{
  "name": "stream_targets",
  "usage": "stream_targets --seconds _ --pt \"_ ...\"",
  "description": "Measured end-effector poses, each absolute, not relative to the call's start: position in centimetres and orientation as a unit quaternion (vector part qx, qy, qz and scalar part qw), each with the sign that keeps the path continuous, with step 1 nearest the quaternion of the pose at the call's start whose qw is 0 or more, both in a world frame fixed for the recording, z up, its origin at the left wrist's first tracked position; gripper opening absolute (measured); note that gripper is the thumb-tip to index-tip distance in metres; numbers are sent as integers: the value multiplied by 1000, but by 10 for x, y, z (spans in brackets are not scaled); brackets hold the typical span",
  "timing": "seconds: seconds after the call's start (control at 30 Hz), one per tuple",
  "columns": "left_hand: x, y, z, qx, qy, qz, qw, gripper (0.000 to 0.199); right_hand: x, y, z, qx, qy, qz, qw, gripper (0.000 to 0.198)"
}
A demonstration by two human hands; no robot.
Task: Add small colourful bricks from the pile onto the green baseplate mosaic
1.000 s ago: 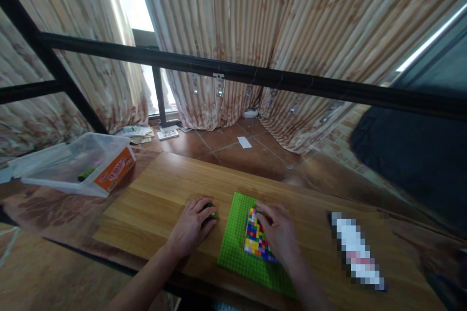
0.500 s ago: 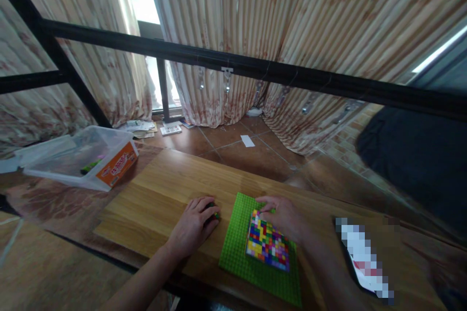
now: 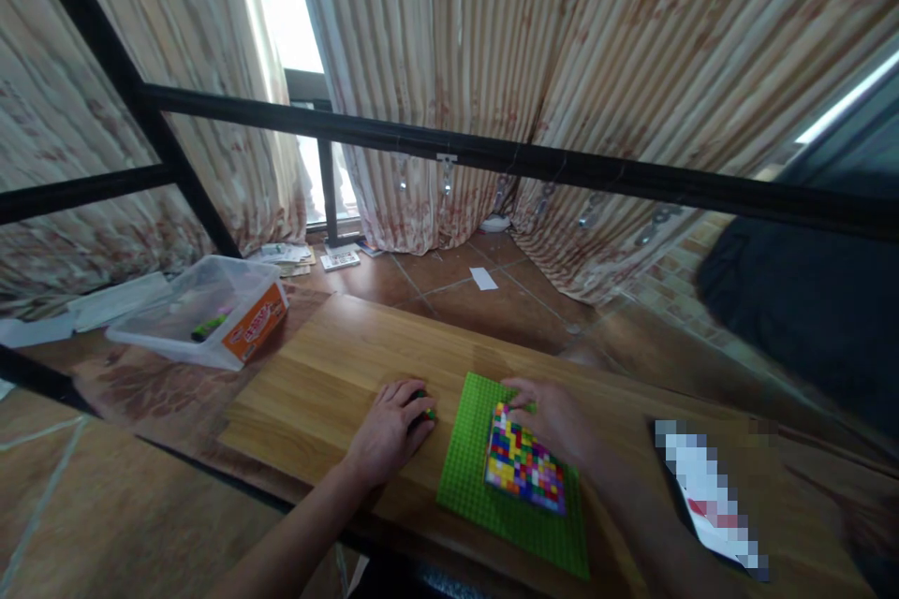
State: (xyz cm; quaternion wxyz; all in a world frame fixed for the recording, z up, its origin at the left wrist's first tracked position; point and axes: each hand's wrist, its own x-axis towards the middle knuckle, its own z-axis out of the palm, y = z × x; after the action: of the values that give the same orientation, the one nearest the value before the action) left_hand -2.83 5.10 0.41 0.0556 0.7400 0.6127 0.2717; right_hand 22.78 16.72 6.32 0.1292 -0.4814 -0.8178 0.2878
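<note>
A green studded baseplate (image 3: 460, 477) lies on the wooden table. On it sits a block of small multicoloured toy bricks (image 3: 523, 468). My right hand (image 3: 552, 416) reaches over the block's far right corner, its thumb and forefinger bent close together; whatever is between the fingertips is too small to make out. To the left of the baseplate, my left hand (image 3: 393, 426) rests on the table with curled fingers around a few small dark and green toy bricks (image 3: 423, 402), mostly hidden by the fingers.
A clear plastic box (image 3: 203, 314) with an orange label and a few bricks inside stands beyond the table (image 3: 302, 388) at left. A phone-like device (image 3: 709, 501), partly blurred out, lies at right. A black metal rail (image 3: 421, 133) crosses before the curtains (image 3: 478, 37).
The whole view has shifted slightly, so the things appear further right. Both hands keep nearly the same places beside and over the baseplate.
</note>
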Motion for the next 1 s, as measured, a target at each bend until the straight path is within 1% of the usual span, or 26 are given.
stream_targets --seconds 0.1,0.17,0.27,0.3,0.43,0.53,0.6,0.67,0.73,0.8,1.0 --pt "-28 51 5 736 616 273 61 25 234 142 50 -518 -794 235 215 47" --pt "-27 50 6 732 619 277 65 24 236 118 37 -537 -781 164 274 49" --pt "-26 48 8 728 619 285 71 22 235 84 12 -522 -792 78 307 63" --pt "-26 48 9 727 619 288 72 22 235 77 4 -516 -795 54 314 65" --pt "-25 48 8 725 615 302 68 20 238 79 -14 -463 -830 28 310 69" --pt "-25 48 5 724 614 309 62 20 246 94 -16 -424 -855 19 297 68" --pt "-25 48 3 723 614 311 58 19 247 98 -15 -409 -859 -3 308 66" --pt "-25 48 2 723 614 312 56 19 240 95 -12 -393 -857 -24 331 58" --pt "-25 49 1 724 612 313 55 19 222 87 -9 -370 -862 -22 347 43" --pt "-25 49 1 723 613 314 57 18 195 77 -3 -352 -873 9 336 30" --pt "-26 49 1 713 623 314 73 17 123 78 5 -428 -869 112 220 26"
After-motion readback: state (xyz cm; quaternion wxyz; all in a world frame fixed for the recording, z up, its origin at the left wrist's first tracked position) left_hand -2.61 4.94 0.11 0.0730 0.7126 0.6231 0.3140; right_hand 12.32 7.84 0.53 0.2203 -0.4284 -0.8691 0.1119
